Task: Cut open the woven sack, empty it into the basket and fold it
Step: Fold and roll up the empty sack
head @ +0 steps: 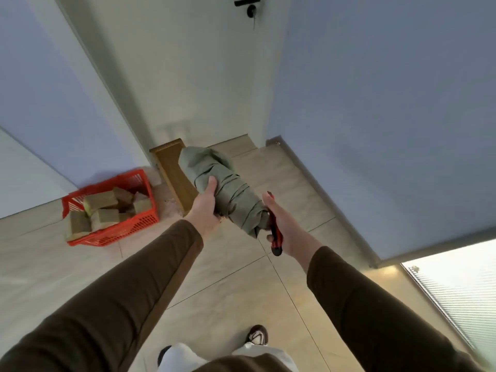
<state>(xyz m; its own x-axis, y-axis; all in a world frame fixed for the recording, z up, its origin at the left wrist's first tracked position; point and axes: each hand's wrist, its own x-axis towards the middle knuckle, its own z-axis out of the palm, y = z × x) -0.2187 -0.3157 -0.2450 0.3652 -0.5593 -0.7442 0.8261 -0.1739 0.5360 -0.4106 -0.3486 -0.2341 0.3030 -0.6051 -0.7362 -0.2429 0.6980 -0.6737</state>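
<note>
A grey-green woven sack (228,191), rolled and creased into a bundle, is held up in the air in front of me. My left hand (205,205) grips its left side, thumb on top. My right hand (281,226) is at the sack's near right end and holds a red and black utility knife (276,237); whether it also pinches the sack I cannot tell. A red plastic basket (134,226) stands on the floor to the left, holding several tan blocks (104,208).
A wooden stool or bench (173,173) stands behind the sack by the white door (188,76). Blue-grey walls rise left and right, with a baseboard (322,189) along the right. My shoe (258,335) is on the beige tiled floor.
</note>
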